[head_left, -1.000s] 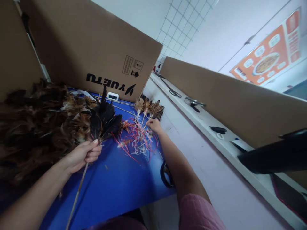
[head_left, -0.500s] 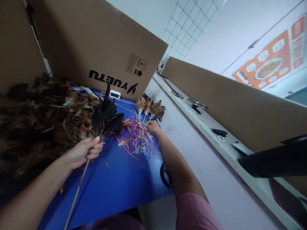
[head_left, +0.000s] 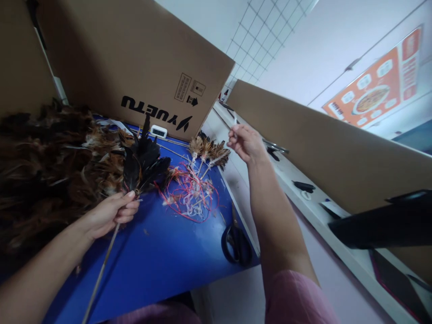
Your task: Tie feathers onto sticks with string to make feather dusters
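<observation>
My left hand (head_left: 116, 211) is closed around the thin stick (head_left: 101, 272) of a feather duster, just below its black feathers (head_left: 143, 162). My right hand (head_left: 245, 141) is raised over the table's right edge, fingers pinched on a thin white strip (head_left: 235, 118) whose end sticks up above them. Below and left of that hand lies a tangle of pink and white plastic strips (head_left: 192, 191) on the blue table (head_left: 148, 270). Several brown feather bunches on sticks (head_left: 206, 148) lie just behind the tangle. Black-handled scissors (head_left: 236, 243) rest near the table's front right corner.
A large pile of brown and black feathers (head_left: 60, 180) covers the table's left side. Behind stands a cardboard box (head_left: 135, 54), with a small white digital display (head_left: 158, 131) before it. A white ledge (head_left: 286, 180) with small tools runs along the right.
My right hand has lifted from the tangle of strips, up and to the right, with a white strip in its fingers. The scissors now show fully. My left hand keeps its hold.
</observation>
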Demonstrator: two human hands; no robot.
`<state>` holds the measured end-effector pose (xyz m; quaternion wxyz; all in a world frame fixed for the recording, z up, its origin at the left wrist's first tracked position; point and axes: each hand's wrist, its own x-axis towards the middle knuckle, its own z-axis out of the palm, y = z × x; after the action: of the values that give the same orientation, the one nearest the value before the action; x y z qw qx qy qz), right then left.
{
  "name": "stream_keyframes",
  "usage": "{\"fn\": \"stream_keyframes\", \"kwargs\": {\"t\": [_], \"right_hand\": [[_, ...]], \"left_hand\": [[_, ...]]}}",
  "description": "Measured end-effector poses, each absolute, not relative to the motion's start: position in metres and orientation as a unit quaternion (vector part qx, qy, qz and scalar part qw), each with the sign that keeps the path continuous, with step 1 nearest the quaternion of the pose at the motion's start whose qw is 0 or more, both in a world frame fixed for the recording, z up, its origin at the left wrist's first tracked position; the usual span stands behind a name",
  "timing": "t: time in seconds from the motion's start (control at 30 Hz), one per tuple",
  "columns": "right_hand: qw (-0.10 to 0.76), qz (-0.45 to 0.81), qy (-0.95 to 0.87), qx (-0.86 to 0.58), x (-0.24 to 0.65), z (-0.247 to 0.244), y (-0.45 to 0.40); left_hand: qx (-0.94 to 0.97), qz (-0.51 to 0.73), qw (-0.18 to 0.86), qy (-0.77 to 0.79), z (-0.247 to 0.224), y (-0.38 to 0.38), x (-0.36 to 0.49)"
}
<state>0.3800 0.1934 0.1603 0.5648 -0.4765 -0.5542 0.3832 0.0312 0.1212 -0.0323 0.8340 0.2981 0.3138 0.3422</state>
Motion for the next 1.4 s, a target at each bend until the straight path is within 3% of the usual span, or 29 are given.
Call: {"fn": "stream_keyframes", "kwargs": {"t": [0.13, 0.23, 0.4, 0.6, 0.8, 0.97, 1.4], "right_hand": [[0.536, 0.348, -0.638, -0.430, 0.349, 0.167, 0.169], [0.436, 0.354, -0.712, -0.422, 0.315, 0.146, 0.144], [0.266, 0.486, -0.700, -0.451, 0.267, 0.081, 0.116], [0.153, 0.296, -0.806, -0.489, 0.241, 0.035, 0.106], [0.028, 0.114, -0.884, -0.452, 0.234, 0.050, 0.106], [-0.082, 0.060, -0.906, -0.410, 0.229, 0.069, 0.109], [-0.114, 0.007, -0.918, -0.381, 0.204, 0.064, 0.115]], "left_hand": [[0.304, 0.332, 0.835, 0.315, -0.034, 0.123, 0.032], [0.324, 0.328, 0.837, 0.296, -0.037, 0.125, 0.033], [0.321, 0.341, 0.834, 0.291, -0.038, 0.124, 0.036], [0.316, 0.352, 0.834, 0.285, -0.035, 0.122, 0.037], [0.319, 0.343, 0.833, 0.295, -0.034, 0.120, 0.038], [0.320, 0.340, 0.831, 0.304, -0.031, 0.120, 0.040], [0.363, 0.330, 0.824, 0.284, -0.033, 0.114, 0.044]]}}
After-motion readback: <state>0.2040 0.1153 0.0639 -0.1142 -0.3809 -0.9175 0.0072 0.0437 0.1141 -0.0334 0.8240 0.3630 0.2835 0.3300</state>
